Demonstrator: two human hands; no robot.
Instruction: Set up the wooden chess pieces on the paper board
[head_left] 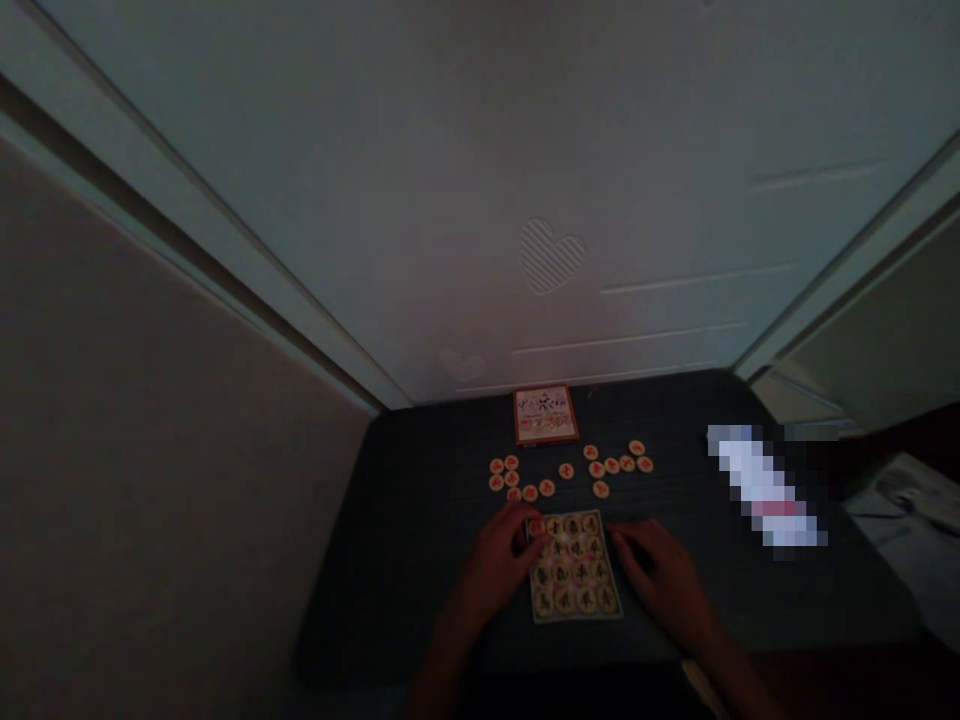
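My left hand (pixel 491 565) rests at the upper left corner of a square printed card (pixel 576 568), its fingertips beside a red-marked disc (pixel 535 527). In the dim light I cannot tell whether those fingers grip the disc. The card holds a grid of round cream pieces with dark characters. My right hand (pixel 660 580) lies flat on the table with its fingers apart, just off the card's right edge. Above the card, several loose cream discs with red marks (pixel 566 471) lie in two loose groups. A small red-bordered box (pixel 546 415) stands beyond them.
The dark table (pixel 420 570) ends against a white embossed panel (pixel 450 220) at the back and a beige wall (pixel 150 400) at the left. A pixelated long object (pixel 765 490) lies at the right. Papers (pixel 900 510) sit beyond the table's right edge.
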